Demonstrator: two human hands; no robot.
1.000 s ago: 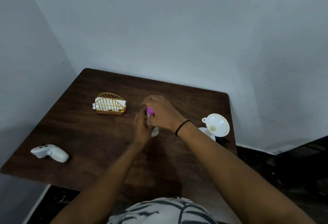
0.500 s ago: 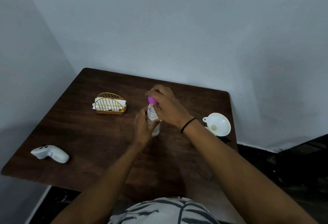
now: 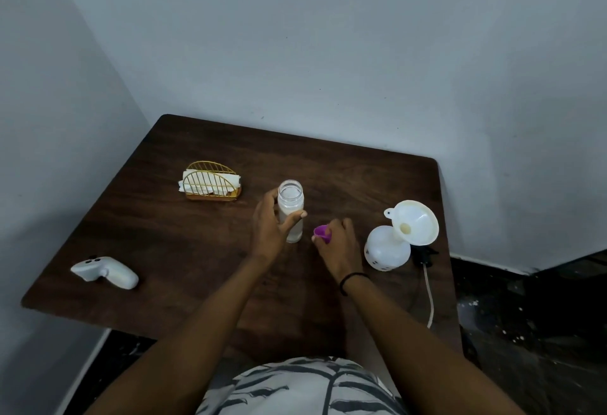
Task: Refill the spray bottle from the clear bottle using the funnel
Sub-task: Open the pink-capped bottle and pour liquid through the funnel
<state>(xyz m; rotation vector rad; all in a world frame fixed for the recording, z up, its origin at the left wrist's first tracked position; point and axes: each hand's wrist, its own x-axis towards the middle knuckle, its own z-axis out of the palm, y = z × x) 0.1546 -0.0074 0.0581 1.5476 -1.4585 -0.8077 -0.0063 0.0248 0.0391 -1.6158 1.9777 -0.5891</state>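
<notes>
The clear bottle (image 3: 290, 209) stands upright and uncapped near the middle of the tabletop (image 3: 164, 237), with the left hand (image 3: 271, 229) wrapped around its body, thumb across the front. The right hand (image 3: 338, 244) pinches the purple cap (image 3: 322, 233) low over the tabletop, just beside the bottle. The white spray bottle (image 3: 387, 250) stands to the right near the table's edge, with the funnel (image 3: 415, 222) seated in its neck and leaning off to one side.

The main risk is that lean: pouring into a tilted funnel could send liquid over the rim or tip it out of the neck. The spray bottle stands close to the edge, and a nudge from the pouring arm could knock it off. With nothing steadying the funnel, a fast pour could also back up and overflow. Dropped loosely, the cap could roll away.
</notes>
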